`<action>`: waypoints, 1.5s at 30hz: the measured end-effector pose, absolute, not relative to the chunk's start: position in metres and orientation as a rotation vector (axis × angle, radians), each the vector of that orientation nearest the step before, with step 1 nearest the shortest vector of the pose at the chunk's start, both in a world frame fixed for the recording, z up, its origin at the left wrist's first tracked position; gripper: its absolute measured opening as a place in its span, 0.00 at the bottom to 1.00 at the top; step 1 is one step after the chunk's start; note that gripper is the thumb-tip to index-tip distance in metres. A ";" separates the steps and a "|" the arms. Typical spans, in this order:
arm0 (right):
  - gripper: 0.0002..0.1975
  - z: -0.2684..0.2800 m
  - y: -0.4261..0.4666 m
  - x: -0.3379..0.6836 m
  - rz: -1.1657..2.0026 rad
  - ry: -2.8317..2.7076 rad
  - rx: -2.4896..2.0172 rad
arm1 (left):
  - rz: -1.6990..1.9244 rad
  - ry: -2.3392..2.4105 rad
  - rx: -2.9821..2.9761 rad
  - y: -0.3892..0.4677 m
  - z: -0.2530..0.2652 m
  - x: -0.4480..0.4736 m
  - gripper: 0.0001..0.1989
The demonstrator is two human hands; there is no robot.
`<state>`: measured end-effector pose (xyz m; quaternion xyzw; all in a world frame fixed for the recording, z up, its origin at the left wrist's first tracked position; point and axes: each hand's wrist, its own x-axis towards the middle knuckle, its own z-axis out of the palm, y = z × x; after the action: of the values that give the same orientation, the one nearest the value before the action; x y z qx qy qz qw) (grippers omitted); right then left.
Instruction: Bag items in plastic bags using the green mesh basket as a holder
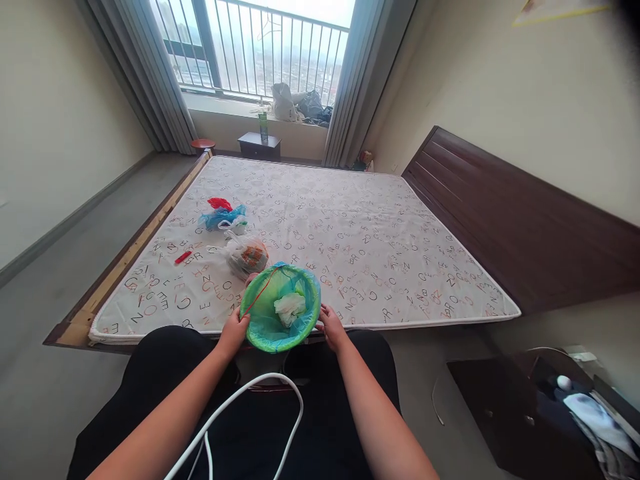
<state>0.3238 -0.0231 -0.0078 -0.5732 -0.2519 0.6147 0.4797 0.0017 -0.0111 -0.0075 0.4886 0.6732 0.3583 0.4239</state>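
Between my two hands is a round green trash can point(257, 337), lined with a thin blue-green bag that folds over its rim. Inside it lies a crumpled white plastic bag point(290, 309). My left hand point(234, 333) grips the can's left side, where a red drawstring point(260, 291) crosses the opening. On the right side my right hand point(331, 327) closes on the can, its fingers partly behind the rim. Just beyond the can, a knotted clear plastic bag point(245, 255) with orange and dark contents rests on the mattress point(340, 247).
Red point(220, 203) and blue plastic bags point(223, 217) lie farther back, near a small red object point(183, 257). A white cable point(273, 377) loops over my lap. To the right stands a dark nightstand point(500, 407) with things on it. A headboard point(500, 207) borders the mattress.
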 end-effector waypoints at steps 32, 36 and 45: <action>0.22 0.024 -0.036 0.348 1.558 -0.527 -1.225 | 0.999 1.720 1.179 -0.013 -0.002 0.007 0.22; 0.18 0.026 -0.033 0.354 1.502 -0.522 -1.282 | 0.969 1.729 1.212 -0.013 -0.001 0.005 0.20; 0.17 0.045 -0.039 0.351 1.566 -0.486 -1.126 | 0.926 1.712 1.313 -0.015 0.001 0.009 0.23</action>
<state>0.3511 -0.0388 0.0453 -0.4745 -0.2050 0.6603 0.5449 0.0090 -0.0147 0.0006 0.5157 0.6724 0.3637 0.3868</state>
